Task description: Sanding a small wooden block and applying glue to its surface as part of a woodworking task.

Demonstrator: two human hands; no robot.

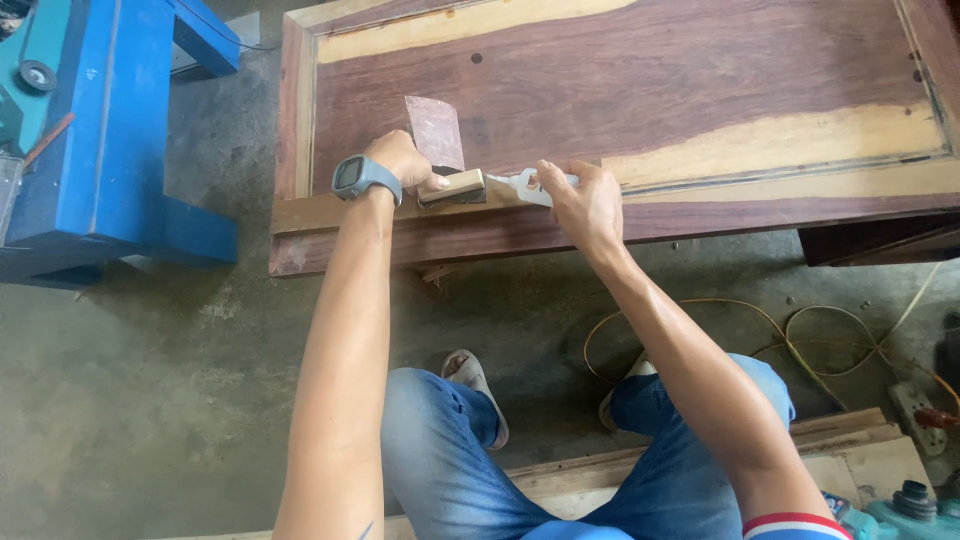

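While pinning a small pale wooden block (pixel 452 186) to the reddish-brown wooden door panel (pixel 620 90), left hand (pixel 402 160) pressed down; right hand (pixel 585 200) pinching a white glue tube (pixel 522 184).

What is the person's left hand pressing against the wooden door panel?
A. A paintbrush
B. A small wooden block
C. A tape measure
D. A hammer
B: the left hand, with a grey watch on its wrist, holds a small pale wooden block on the door panel, while the right hand grips a white tube pointed at the block.
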